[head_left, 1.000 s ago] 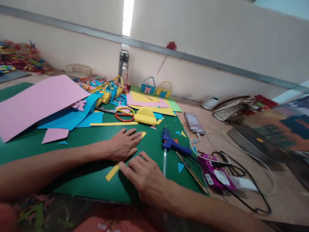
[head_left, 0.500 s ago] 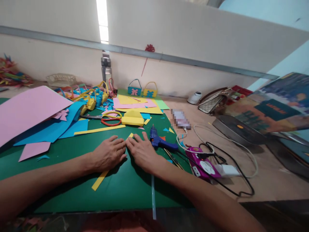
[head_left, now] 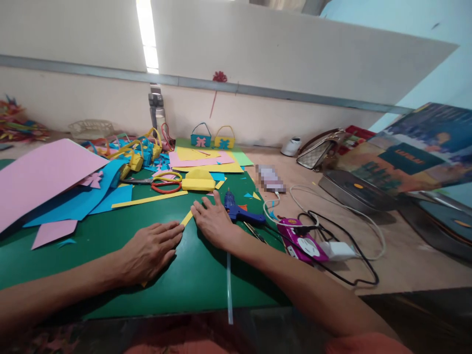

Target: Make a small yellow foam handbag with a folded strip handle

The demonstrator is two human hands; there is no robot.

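Note:
A narrow yellow foam or paper strip (head_left: 187, 218) lies slantwise on the green mat (head_left: 199, 282). My left hand (head_left: 150, 250) rests flat over its lower part, fingers stretched out together, hiding most of it. At the strip's upper end lies my right hand (head_left: 212, 222), palm down with fingers spread and fingertips touching it. Just beyond my right hand is a blue glue gun (head_left: 241, 212). A clear glue stick (head_left: 229, 290) shows below my right wrist. Farther off, a second yellow strip (head_left: 149, 199) lies beside a yellow folded piece (head_left: 198, 181) and scissors (head_left: 165, 182).
Pink sheets (head_left: 55, 172) and blue sheets (head_left: 110, 199) cover the left side. Small finished bags (head_left: 201, 140) stand at the back. To the right are a purple power strip (head_left: 300, 242) with cables, a phone (head_left: 271, 178) and a grey case (head_left: 357, 191).
My left hand has slid down and left along the strip, baring its middle between my hands and covering its lower end. My right hand stays at the upper end. The view has shifted slightly.

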